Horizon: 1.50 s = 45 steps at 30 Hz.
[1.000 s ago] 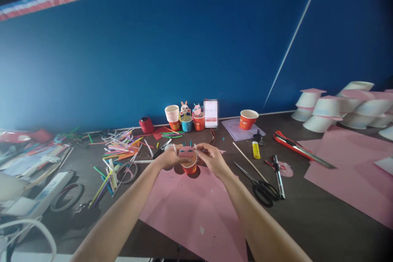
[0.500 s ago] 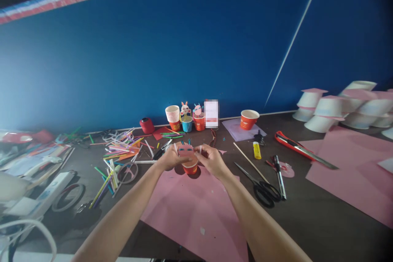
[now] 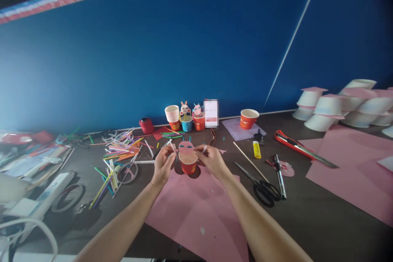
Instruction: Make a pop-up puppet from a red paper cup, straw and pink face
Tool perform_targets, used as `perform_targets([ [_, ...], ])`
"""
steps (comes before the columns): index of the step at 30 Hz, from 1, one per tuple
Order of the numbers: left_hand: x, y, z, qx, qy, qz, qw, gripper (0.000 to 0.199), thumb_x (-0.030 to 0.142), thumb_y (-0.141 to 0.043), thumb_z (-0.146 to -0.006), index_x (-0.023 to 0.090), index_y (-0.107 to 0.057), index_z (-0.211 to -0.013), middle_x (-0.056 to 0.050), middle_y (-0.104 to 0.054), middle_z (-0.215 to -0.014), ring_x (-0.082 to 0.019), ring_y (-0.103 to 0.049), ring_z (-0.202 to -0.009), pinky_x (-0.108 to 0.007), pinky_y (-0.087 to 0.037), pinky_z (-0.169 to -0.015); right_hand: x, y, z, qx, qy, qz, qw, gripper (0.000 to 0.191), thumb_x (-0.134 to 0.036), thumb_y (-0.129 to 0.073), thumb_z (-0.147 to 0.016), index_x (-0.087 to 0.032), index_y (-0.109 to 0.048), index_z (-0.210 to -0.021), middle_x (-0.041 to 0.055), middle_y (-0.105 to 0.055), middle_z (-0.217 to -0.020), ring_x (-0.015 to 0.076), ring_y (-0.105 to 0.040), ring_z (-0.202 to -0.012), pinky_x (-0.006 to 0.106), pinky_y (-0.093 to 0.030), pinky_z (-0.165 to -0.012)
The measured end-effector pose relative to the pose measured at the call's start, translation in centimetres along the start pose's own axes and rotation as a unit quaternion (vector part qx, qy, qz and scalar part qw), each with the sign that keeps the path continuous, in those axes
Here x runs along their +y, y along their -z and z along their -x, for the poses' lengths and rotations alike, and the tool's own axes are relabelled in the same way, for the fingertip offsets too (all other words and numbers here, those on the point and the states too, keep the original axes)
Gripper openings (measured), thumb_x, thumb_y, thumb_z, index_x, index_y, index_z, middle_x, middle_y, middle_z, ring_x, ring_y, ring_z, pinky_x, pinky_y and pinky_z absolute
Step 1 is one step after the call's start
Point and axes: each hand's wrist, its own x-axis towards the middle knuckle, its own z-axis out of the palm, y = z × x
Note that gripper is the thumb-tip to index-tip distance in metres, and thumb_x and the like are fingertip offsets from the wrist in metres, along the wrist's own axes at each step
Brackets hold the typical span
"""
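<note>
A red paper cup point(image 3: 188, 168) stands upright at the far edge of a pink paper sheet point(image 3: 199, 208). From it rises a pink paper face point(image 3: 186, 147) with blue eye shapes and two blue straw-like pieces on top. My left hand point(image 3: 163, 164) is at the left of the face, slightly apart from the cup, thumb and fingers pinched on a thin pale strip point(image 3: 173, 147). At the right side, my right hand point(image 3: 211, 159) pinches another pale strip point(image 3: 204, 147) beside the face, its fingertips close to the cup's rim. The fingers partly hide both strips.
Black scissors point(image 3: 264, 190), a wooden stick point(image 3: 250, 160), a marker point(image 3: 279, 176) and a red utility knife point(image 3: 302, 147) lie right. Coloured straws point(image 3: 123, 147) spread left. Decorated cups point(image 3: 186, 123) stand by the blue wall; white cups point(image 3: 328, 106) are stacked far right.
My left hand has drawn back from the pink face to the left, uncovering more of the face and cup. My right hand stays nearly in place.
</note>
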Motion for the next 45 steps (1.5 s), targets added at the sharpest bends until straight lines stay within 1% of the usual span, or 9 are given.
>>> perform_targets([
  [6,0.8,0.0,-0.2,-0.022,0.086,-0.024,0.996,0.033,0.038,-0.053,-0.077,0.014,-0.060,-0.097,0.003,-0.048,-0.054,-0.004,-0.038,-0.043,-0.017,-0.029,-0.042,0.4,0.2,-0.1,-0.022,0.045,0.054,0.997,0.023,-0.032,-0.054,-0.073,-0.014,-0.063,-0.085,-0.0007,-0.053,-0.061,0.0097,-0.049,-0.052,0.022,-0.042,-0.050],
  [10,0.8,-0.2,-0.7,-0.031,0.103,0.004,0.994,0.034,0.037,-0.055,-0.075,0.014,-0.059,-0.099,0.005,-0.046,-0.050,-0.005,-0.037,-0.041,-0.017,-0.027,-0.040,0.8,0.2,-0.2,-0.031,0.052,0.053,0.997,0.024,-0.033,-0.054,-0.074,-0.015,-0.063,-0.087,0.0004,-0.054,-0.065,0.0116,-0.052,-0.057,0.023,-0.044,-0.054],
  [15,1.1,-0.7,-1.3,-0.033,0.118,0.027,0.992,0.034,0.038,-0.059,-0.071,0.014,-0.059,-0.096,0.005,-0.049,-0.055,-0.004,-0.037,-0.042,-0.016,-0.027,-0.041,0.6,0.1,-0.1,-0.035,0.051,0.034,0.998,0.028,-0.036,-0.053,-0.075,-0.015,-0.061,-0.091,0.0018,-0.055,-0.069,0.0142,-0.054,-0.064,0.025,-0.046,-0.058],
  [23,0.8,-0.5,-1.8,-0.074,0.093,-0.005,0.993,0.032,0.039,-0.053,-0.076,0.013,-0.060,-0.094,0.006,-0.040,-0.044,-0.006,-0.035,-0.040,-0.018,-0.026,-0.042,0.1,0.3,0.1,-0.043,0.038,0.026,0.998,0.032,-0.032,-0.057,-0.072,-0.018,-0.057,-0.101,-0.0014,-0.052,-0.067,0.0123,-0.053,-0.061,0.026,-0.047,-0.059],
  [30,0.6,0.0,-1.6,-0.066,0.104,-0.003,0.992,0.036,0.039,-0.052,-0.077,0.014,-0.058,-0.102,0.006,-0.040,-0.044,-0.006,-0.034,-0.040,-0.017,-0.025,-0.042,-0.8,0.2,0.5,-0.077,-0.013,-0.076,0.994,0.024,-0.030,-0.058,-0.070,-0.018,-0.055,-0.091,-0.0007,-0.054,-0.072,0.0132,-0.056,-0.066,0.026,-0.048,-0.061],
  [33,0.7,0.1,-1.6,-0.070,0.102,-0.007,0.992,0.037,0.038,-0.051,-0.077,0.013,-0.058,-0.103,0.006,-0.040,-0.044,-0.006,-0.035,-0.040,-0.017,-0.025,-0.042,-0.6,0.1,0.3,-0.059,-0.022,-0.107,0.992,0.020,-0.033,-0.059,-0.069,-0.018,-0.053,-0.082,-0.0007,-0.054,-0.071,0.0129,-0.057,-0.062,0.027,-0.049,-0.059],
  [35,0.8,0.0,-1.5,-0.072,0.104,-0.001,0.992,0.037,0.038,-0.052,-0.077,0.013,-0.058,-0.102,0.006,-0.040,-0.044,-0.005,-0.035,-0.040,-0.017,-0.025,-0.042,-0.3,0.1,0.2,-0.046,-0.017,-0.093,0.995,0.021,-0.035,-0.060,-0.069,-0.018,-0.051,-0.077,-0.0009,-0.054,-0.068,0.0129,-0.056,-0.059,0.027,-0.049,-0.055],
  [39,0.8,-0.3,-1.2,-0.065,0.113,0.021,0.991,0.038,0.041,-0.053,-0.075,0.013,-0.058,-0.101,0.005,-0.042,-0.045,-0.006,-0.034,-0.039,-0.017,-0.024,-0.040,0.1,0.1,0.1,-0.054,0.007,-0.043,0.998,0.018,-0.035,-0.054,-0.073,-0.017,-0.053,-0.076,-0.0018,-0.053,-0.061,0.0113,-0.053,-0.052,0.023,-0.044,-0.048],
  [45,0.6,-0.4,-1.0,-0.064,0.098,0.006,0.993,0.038,0.042,-0.050,-0.077,0.015,-0.058,-0.103,0.003,-0.049,-0.053,-0.006,-0.038,-0.043,-0.018,-0.027,-0.042,0.3,0.3,0.1,-0.070,0.018,-0.018,0.997,0.018,-0.033,-0.054,-0.073,-0.017,-0.057,-0.079,-0.0010,-0.055,-0.063,0.0112,-0.053,-0.052,0.023,-0.044,-0.050],
])
